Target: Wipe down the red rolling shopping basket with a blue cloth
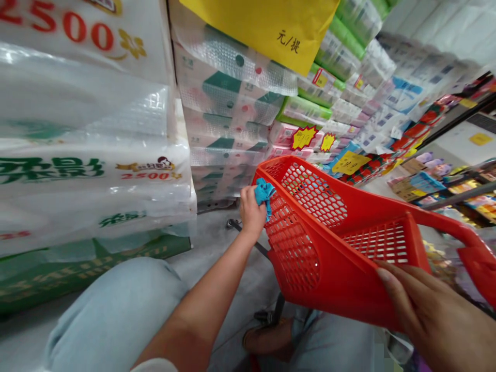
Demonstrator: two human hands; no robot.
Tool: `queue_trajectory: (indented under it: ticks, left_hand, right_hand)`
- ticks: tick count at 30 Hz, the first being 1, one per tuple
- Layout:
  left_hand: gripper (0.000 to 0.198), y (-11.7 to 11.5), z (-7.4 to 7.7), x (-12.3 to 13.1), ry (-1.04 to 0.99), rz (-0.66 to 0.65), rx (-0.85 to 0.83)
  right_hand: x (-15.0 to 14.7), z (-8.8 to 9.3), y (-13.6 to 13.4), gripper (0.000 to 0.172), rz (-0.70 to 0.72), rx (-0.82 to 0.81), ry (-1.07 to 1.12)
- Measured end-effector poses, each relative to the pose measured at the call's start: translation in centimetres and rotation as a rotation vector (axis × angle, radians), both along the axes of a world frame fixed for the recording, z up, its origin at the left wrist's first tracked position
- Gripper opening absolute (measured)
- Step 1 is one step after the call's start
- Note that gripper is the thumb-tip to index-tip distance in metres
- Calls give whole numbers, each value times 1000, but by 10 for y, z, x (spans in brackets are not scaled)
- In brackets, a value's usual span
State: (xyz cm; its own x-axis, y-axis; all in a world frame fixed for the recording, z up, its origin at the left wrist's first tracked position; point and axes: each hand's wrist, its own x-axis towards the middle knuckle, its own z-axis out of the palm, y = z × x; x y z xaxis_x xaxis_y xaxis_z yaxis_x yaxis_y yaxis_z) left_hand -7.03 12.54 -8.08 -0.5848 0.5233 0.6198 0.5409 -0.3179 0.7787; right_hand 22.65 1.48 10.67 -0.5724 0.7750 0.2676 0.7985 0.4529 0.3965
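Note:
A red plastic shopping cart (pixel 341 279) with mesh-patterned sides stands tilted across the view. My left hand (pixel 251 212) is closed around a bright blue cloth (pixel 264 192) and presses it against the cart's far corner, just below the top rim. Closer to me, my right hand (pixel 430 305) grips the cart's near side rim, with the thumb outside and the other fingers partly hidden. A red handle bar (pixel 478 258) lies beyond it at the right. The visible upper part of the basket shows its perforated inner wall (pixel 313 194).
White tissue packs (pixel 85 181) are stacked close on the left. More packs (pixel 228 108) rise behind the cart under a yellow price sign (pixel 267 26). My knee (pixel 116 310) and shoe (pixel 267 338) are near the cart's wheels (pixel 265 316). Shelves of goods (pixel 437 181) stand at the right.

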Motion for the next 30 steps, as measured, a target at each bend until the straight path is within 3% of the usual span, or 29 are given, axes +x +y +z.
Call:
queue_trajectory:
  ticks: [3,6,8,12,14,16,20,22,24,28,30]
  left_hand:
    - [49,-16,4,25,86,-126,35]
    - [47,-25,4,49,173,-245,73]
    - [47,-10,1,40,123,-205,43]
    - [54,43,-8,-14,-91,-16,-69]
    - [57,50,-11,-20,-141,29,-82]
    - [58,30,-15,3,-140,38,-55]
    - [48,-38,-33,80,-59,-41,34]
    - [38,-49,-43,92,-62,-53,47]
    - [35,-35,-49,74,-118,-20,14]
    - [49,16,-54,17,-308,159,-115]
    - [53,16,-53,16,-329,180,-143]
  right_hand:
    - [-50,-4,11,42,-43,-75,-94]
    - [-87,-11,23,45,-206,-31,-186]
    - [-101,-14,25,44,-264,38,-237]
    - [-108,-16,20,40,-219,123,-269]
    - [-106,-16,17,40,-200,130,-260]
    - [-103,-17,16,39,-184,140,-259]
    - [-97,-19,18,42,-130,161,-270]
    - [-97,-18,18,43,-115,159,-272]
    - [-101,-17,16,43,-130,156,-279]
    - [-115,-14,12,42,-186,147,-266]
    - [-120,-13,11,42,-189,133,-253]
